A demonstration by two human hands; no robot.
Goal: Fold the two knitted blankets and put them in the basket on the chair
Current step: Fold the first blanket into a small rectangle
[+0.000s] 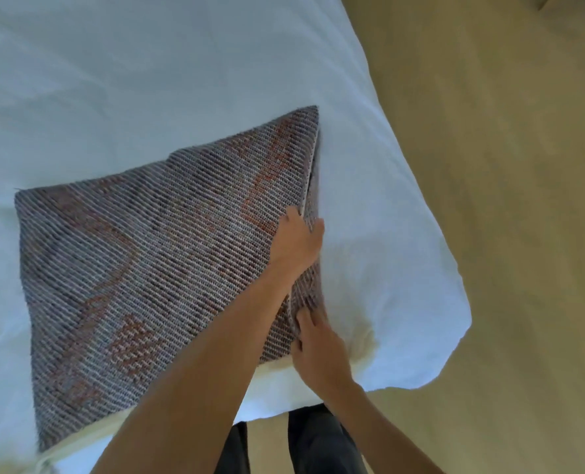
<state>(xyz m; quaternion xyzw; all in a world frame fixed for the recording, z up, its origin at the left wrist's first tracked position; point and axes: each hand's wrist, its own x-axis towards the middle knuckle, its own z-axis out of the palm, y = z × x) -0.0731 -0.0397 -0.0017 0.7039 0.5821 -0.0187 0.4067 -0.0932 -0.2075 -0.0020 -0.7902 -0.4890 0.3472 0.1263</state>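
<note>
Left arm outstretched, left hand palm-down (fingertips hidden), right hand nearer, fingers extended, blurred

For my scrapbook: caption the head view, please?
Left hand grips the edge of a folded blanket on a bed, right hand alongside.

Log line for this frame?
stage: folding | knitted blanket: folded, flat on white bed | left hand: grips its right edge | right hand: at same edge, grip blurred | basket: not in view
</note>
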